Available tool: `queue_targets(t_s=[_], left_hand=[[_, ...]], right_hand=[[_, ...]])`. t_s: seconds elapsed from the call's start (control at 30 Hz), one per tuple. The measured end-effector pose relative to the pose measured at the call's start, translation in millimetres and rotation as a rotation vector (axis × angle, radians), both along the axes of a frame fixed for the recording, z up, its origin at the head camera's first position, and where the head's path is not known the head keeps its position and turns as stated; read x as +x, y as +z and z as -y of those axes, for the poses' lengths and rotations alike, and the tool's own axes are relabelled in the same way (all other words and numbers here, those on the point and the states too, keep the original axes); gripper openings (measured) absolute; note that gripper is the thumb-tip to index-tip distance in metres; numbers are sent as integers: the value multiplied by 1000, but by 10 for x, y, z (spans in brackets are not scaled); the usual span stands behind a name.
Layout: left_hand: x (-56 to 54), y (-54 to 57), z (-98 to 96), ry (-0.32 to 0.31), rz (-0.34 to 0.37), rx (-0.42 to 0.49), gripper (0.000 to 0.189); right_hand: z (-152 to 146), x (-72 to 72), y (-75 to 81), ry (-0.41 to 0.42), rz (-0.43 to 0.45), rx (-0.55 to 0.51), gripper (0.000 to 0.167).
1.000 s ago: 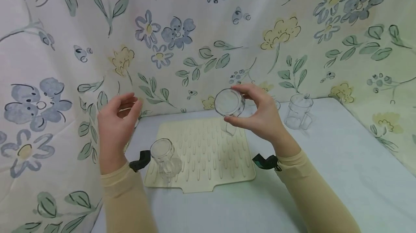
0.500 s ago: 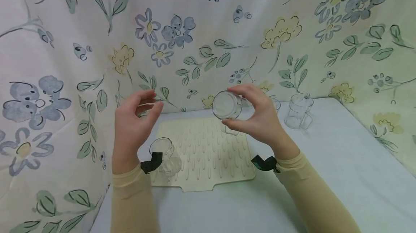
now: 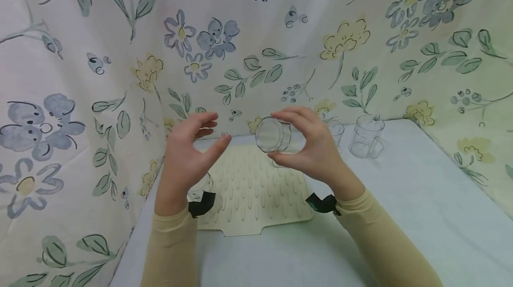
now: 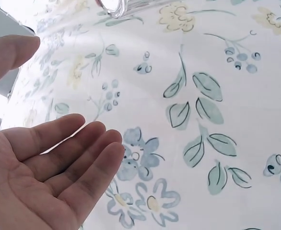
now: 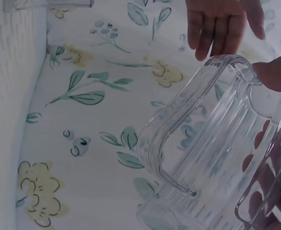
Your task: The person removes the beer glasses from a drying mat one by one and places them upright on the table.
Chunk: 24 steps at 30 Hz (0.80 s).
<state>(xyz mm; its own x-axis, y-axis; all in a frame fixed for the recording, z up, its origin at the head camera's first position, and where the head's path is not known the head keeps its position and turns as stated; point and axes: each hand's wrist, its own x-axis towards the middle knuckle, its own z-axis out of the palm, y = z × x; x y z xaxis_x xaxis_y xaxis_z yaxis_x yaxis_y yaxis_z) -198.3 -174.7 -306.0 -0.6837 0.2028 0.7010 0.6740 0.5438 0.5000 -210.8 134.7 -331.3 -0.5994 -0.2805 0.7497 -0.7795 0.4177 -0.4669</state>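
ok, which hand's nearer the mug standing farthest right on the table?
Right. In the head view, the right hand, around a held mug, is left of the standing mug; the left hand is farther left, beyond the held mug.

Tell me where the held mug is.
Just right of the head view's centre, the glass mug is gripped by the right hand, apart from the left hand.

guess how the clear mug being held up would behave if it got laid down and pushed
The clear mug looks stiff, with crisp, glass-like walls. Its smooth, shiny surface may slip easily. On its side, it might roll, but probably only until its jutting handle caught.
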Motion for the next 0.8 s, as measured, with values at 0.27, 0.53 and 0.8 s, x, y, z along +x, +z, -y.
queue_targets(t_s=[0.27,0.53,0.8], left_hand=[[38,-4,-121,-38,-6,-23,57],[42,-31,-251,-77,-12,-54,62],[60,-59,-364,-89,16,-93,71]], right_hand=[[25,41,17,-6,-14,17,83],[56,58,12,-12,-85,45,82],[82,92,34,-10,-143,67,81]])
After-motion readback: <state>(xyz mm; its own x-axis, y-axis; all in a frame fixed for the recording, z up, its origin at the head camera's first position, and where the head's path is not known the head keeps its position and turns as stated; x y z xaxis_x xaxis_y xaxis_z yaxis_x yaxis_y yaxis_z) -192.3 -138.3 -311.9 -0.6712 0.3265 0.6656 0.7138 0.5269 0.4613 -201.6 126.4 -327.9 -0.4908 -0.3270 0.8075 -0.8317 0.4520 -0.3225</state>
